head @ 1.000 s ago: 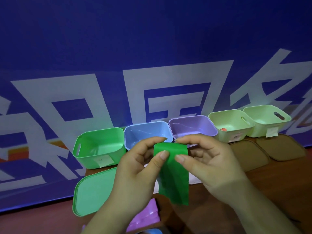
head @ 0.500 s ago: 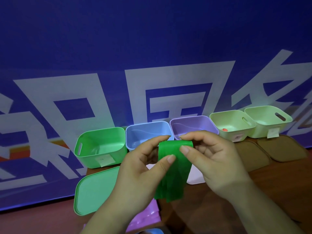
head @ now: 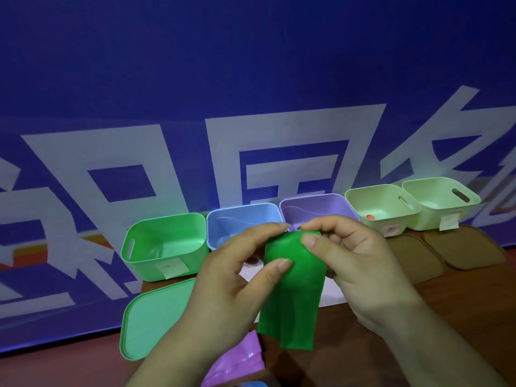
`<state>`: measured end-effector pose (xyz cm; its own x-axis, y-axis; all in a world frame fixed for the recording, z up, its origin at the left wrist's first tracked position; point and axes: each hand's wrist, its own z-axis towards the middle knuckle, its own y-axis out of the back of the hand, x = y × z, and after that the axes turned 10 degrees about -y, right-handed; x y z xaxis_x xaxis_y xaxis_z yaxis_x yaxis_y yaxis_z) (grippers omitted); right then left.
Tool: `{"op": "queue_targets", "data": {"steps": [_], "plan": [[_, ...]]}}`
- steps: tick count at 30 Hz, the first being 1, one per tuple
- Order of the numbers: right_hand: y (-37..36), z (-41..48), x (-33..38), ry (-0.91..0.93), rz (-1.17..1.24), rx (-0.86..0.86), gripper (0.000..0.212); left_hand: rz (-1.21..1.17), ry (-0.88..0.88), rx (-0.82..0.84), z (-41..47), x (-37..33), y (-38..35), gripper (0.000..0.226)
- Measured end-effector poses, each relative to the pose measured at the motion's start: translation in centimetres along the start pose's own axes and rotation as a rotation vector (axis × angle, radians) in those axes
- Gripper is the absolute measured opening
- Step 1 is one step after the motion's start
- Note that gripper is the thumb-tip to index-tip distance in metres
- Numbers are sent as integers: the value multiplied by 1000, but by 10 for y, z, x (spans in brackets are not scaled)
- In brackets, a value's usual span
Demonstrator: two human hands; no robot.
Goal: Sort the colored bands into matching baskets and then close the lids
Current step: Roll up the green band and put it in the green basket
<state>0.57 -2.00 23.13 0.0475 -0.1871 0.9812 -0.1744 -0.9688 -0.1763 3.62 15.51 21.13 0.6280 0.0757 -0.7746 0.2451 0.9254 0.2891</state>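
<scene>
Your left hand (head: 237, 277) and right hand (head: 354, 263) have slid together at the top of the green band (head: 293, 297), both pinching it in a tight grip, so it hangs just right of the green basket (head: 145, 263), ready to go in.

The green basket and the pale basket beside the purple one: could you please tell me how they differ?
The green basket is vivid green; the pale basket is light yellow-green. The pale basket holds a small red item; I see none in the green basket. A green lid lies before the green basket, a brown lid before the pale basket. Both stand open with a paper label in front.
</scene>
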Motion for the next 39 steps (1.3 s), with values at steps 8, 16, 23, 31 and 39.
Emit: {"op": "queue_targets", "data": {"steps": [8,16,23,31,39], "plan": [[2,-6,5,34,-87,8,15,-48,38,-52,-1,2,-1,31],[7,-12,3,106,-168,79,34,-196,126,-120,1,2,-3,30],[7,-11,1,126,-164,72,29,-239,151,-113,-1,-1,-4,33],[7,-12,0,105,-148,78,27,-27,115,-16,1,-5,2,30],[6,-13,1,73,-83,60,22,-136,57,-72,-1,-4,2,31]]}}
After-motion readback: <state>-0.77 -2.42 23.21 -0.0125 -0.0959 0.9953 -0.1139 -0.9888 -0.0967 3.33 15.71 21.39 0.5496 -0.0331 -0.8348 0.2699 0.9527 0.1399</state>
